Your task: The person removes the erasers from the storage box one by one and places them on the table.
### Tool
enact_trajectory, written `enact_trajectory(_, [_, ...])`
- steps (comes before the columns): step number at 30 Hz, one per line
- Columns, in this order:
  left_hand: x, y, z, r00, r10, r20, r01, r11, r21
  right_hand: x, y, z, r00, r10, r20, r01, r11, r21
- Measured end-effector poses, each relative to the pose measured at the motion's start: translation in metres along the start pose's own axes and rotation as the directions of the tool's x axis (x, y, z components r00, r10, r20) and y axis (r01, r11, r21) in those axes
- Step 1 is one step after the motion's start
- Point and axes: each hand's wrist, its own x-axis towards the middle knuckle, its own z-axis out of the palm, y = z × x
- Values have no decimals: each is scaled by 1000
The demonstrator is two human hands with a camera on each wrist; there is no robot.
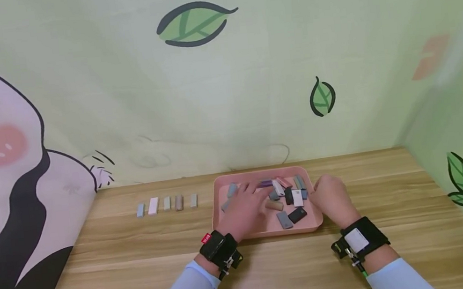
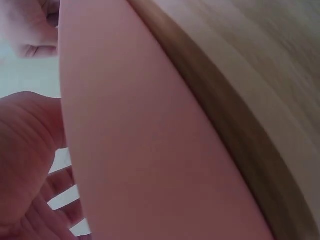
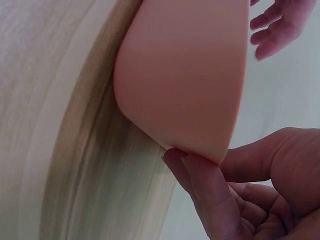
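Note:
A pink rectangular tray [image 1: 266, 233] stands on the table and holds many small rectangular pieces in grey, black, white, purple and tan. Over its left half my left hand [image 1: 242, 210] spreads its fingers, and the pieces beneath the palm are hidden. The left wrist view shows that hand [image 2: 25, 165] behind the tray wall [image 2: 150, 125], fingers apart. My right hand [image 1: 332, 200] is at the tray's right side. In the right wrist view its thumb and fingers pinch the tray's rim at a corner. A black piece [image 1: 297, 215] and a grey piece [image 1: 284, 220] lie near the front.
Left of the tray, several small pieces stand apart in a row on the wooden table [image 1: 140, 248], among them a light blue one [image 1: 140, 210] and a white one [image 1: 153, 206]. A green printed cloth [image 1: 255, 128] rises behind the table's back edge.

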Motion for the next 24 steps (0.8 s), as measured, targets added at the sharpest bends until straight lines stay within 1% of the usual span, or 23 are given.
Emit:
enact_trajectory(2, [3,4,3,999,14,39,-14,1000,-12,0,0,0,1000,0,2,0,1000,1])
enact_trajectory(5, [6,9,6,995,22,98,-17,998,-54,0,0,-1,1000,-1,4,1,1000,6])
enact_trajectory(7, [8,12,9,993,26,118,-16,997,-78,0,1,0,1000,-6,2,6,1000,7])
enact_trajectory(10, [10,16,10,991,29,130,-16,995,-94,1,3,1,999,-41,-27,41,999,-10])
enact_trajectory(12, [11,18,11,991,38,129,-28,996,-81,2,4,1,997,-61,-45,60,998,-20])
enact_trajectory(16, [11,22,14,989,78,126,-78,997,-8,3,5,2,995,-84,-62,83,996,-32])
enact_trajectory(19, [11,23,15,987,95,127,-100,995,32,3,5,2,994,-86,-62,84,996,-34])
enact_trajectory(24, [11,23,16,988,78,133,-80,997,14,3,4,3,995,-79,-63,77,997,-32])
